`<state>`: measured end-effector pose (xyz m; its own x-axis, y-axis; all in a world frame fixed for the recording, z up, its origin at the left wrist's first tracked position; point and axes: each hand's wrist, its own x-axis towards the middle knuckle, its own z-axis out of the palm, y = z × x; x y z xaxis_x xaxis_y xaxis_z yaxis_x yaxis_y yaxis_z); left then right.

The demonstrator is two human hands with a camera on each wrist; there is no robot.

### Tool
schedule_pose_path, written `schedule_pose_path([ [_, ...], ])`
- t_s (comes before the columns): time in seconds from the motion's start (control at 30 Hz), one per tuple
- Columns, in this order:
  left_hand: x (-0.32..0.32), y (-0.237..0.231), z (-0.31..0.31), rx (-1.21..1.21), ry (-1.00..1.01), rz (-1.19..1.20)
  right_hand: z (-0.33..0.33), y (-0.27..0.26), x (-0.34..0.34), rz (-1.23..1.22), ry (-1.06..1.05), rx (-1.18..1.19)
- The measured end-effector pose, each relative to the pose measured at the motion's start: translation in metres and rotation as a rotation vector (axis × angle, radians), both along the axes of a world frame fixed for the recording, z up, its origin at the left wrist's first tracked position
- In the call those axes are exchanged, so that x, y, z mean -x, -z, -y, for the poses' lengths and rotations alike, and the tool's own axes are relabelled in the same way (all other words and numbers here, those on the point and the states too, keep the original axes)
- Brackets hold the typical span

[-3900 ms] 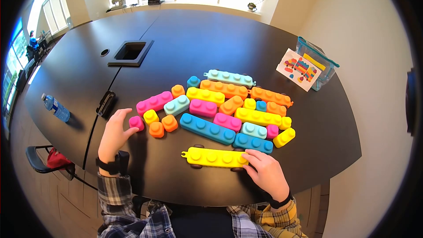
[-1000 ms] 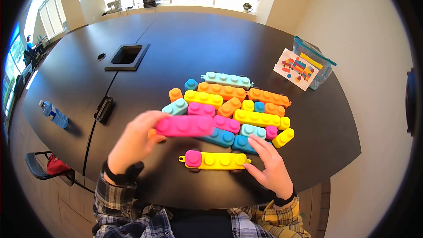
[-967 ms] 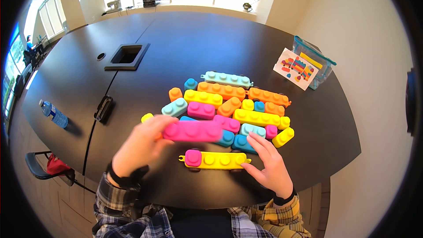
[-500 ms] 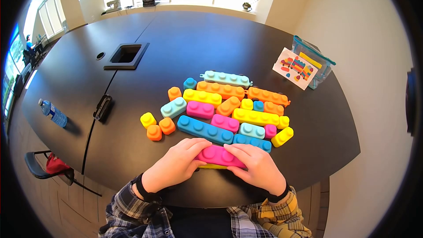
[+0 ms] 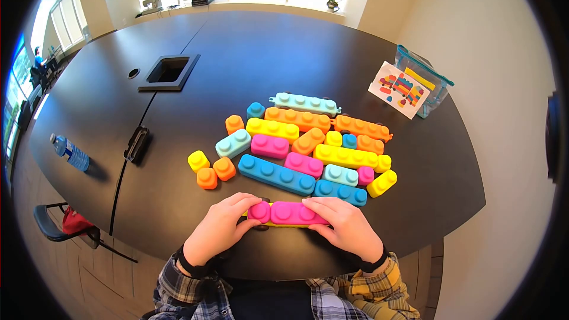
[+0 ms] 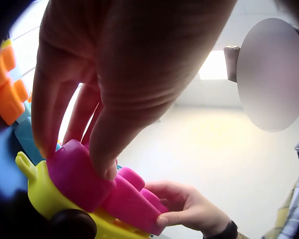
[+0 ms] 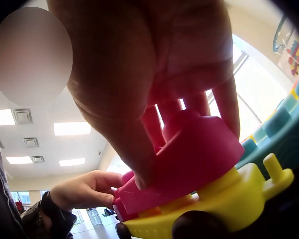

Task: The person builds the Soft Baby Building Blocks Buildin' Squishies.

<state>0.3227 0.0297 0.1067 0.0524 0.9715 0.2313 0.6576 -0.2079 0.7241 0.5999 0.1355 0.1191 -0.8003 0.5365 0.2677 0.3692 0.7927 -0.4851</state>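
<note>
Left hand point(image 5: 220, 225) on the pink cube point(image 5: 259, 212), right hand point(image 5: 349, 225) on the long pink block point(image 5: 293, 213)

Both grips are closed: the left thumb and fingers pinch the cube, and the right thumb and fingers clamp the long block. Both pieces sit in a row on the yellow base point(image 7: 239, 206), the cube at the base's left end, the block just beside it towards the right hand. Under the right hand, the block's lower edge stands slightly clear of the base, with yellow studs point(image 7: 222, 184) showing beneath. Dark wheels point(image 6: 74, 225) flank the base below the grip, and a hook point(image 6: 26, 164) juts out past the cube.

Just beyond the grip lie a long blue block point(image 5: 277, 175) and, nearer the right hand, a shorter blue block point(image 5: 340, 192). Beyond and to the left of the left hand, two orange cubes point(image 5: 207, 178) and a yellow cube point(image 5: 198, 161) form a small cluster. Farther out from both hands, past more blocks, is a light-blue base point(image 5: 305, 104). Well beyond the right hand, a picture card point(image 5: 399, 90) leans on a clear pouch point(image 5: 438, 98); well left of the left hand stands a bottle point(image 5: 70, 152).
</note>
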Motion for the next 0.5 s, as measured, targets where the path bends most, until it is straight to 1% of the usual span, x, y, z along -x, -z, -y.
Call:
schedule_pose_path([
  [0.43, 0.0012, -0.0006, -0.0001, 0.034, -0.013, 0.030, 0.0026, 0.0064, 0.0049, 0.038, 0.022, 0.011],
  [0.5, 0.0003, -0.0022, 0.0014, 0.019, -0.022, -0.033, 0.0020, 0.0066, 0.0032, 0.014, -0.006, 0.026],
])
